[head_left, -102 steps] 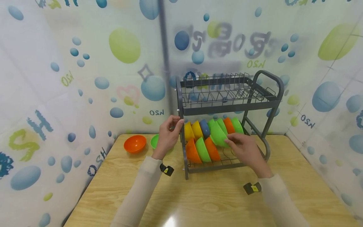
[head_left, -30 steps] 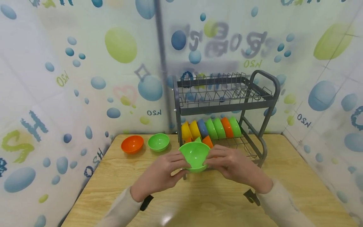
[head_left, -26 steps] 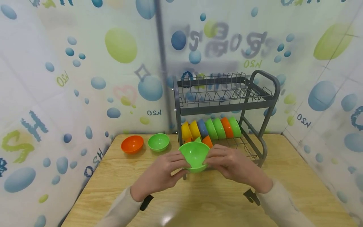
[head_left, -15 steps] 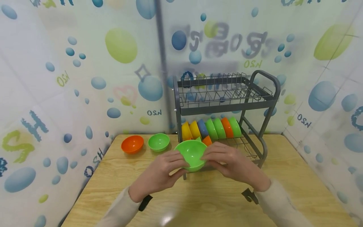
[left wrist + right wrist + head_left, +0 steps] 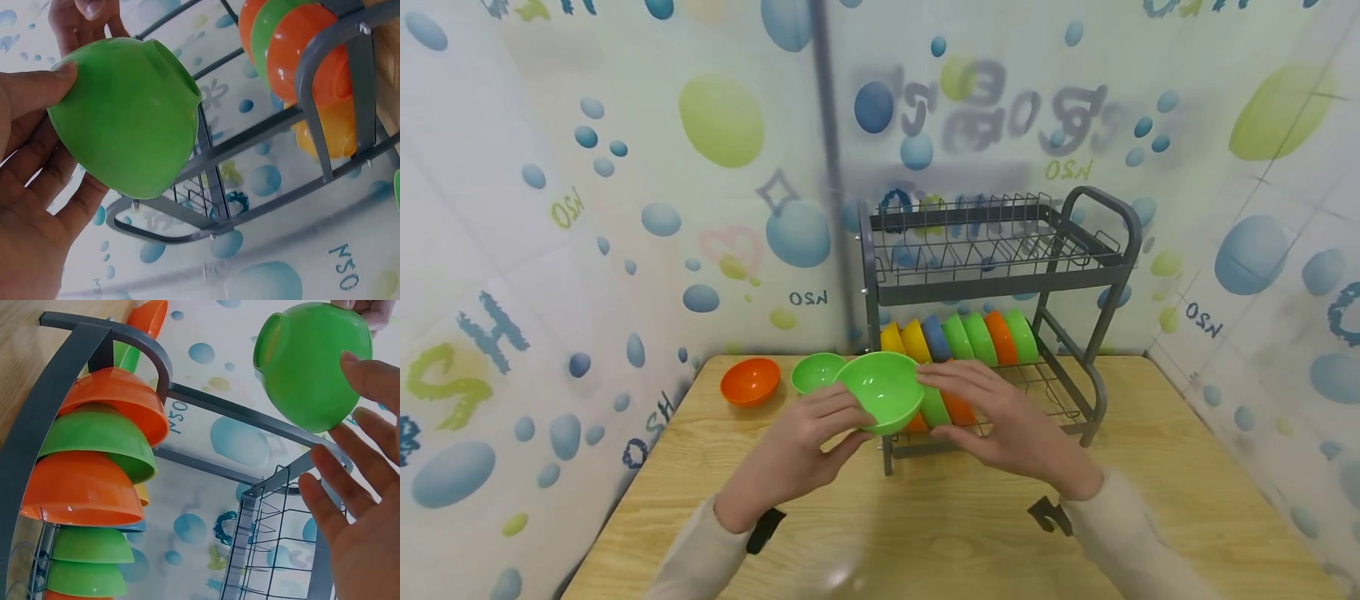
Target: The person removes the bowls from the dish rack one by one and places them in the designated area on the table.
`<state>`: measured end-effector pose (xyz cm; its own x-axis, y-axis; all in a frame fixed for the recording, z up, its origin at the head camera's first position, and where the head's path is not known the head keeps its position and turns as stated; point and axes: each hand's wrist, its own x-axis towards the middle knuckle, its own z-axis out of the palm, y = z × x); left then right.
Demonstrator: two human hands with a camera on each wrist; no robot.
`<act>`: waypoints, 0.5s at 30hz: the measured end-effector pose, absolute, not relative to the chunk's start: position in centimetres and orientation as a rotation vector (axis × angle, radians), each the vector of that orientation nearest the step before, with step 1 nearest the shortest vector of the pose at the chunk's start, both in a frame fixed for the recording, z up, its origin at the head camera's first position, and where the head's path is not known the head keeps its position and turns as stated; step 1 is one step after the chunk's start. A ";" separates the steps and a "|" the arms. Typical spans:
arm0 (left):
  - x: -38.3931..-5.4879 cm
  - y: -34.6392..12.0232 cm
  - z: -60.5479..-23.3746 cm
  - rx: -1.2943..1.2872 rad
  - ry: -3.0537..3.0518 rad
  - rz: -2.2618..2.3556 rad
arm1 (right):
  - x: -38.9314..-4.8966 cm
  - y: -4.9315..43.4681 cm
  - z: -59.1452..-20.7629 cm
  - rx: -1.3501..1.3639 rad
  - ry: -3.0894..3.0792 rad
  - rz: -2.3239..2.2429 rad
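A green bowl point(image 5: 883, 390) hangs in the air in front of the rack, its inside tilted toward me. My left hand point(image 5: 797, 450) pinches its left rim; the left wrist view shows the thumb on the bowl's outside point(image 5: 125, 125). On the other side is my right hand point(image 5: 1015, 425), fingers spread and extended. Its fingertips are right by the bowl's right rim, and whether they touch it I cannot tell. In the right wrist view the right hand point(image 5: 369, 506) has nothing gripped between thumb and fingers.
A grey two-tier dish rack point(image 5: 1000, 287) stands on the wooden table point(image 5: 962, 525). Its lower tier carries several bowls on edge, among them a blue bowl point(image 5: 936, 337). An orange bowl point(image 5: 750, 382) and another green bowl point(image 5: 815, 372) sit left of the rack.
The green bowl left the rack's lower front row and was held in both hands. Since then it has moved left and slightly up, and the right hand's fingers have spread off it.
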<state>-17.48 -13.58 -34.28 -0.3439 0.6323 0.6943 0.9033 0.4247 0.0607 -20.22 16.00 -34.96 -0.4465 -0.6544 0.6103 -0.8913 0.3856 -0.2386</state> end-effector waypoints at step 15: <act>-18.9 -16.9 -34.3 -1.116 -2.086 -0.642 | -22.0 15.4 -35.6 1.124 -2.336 1.014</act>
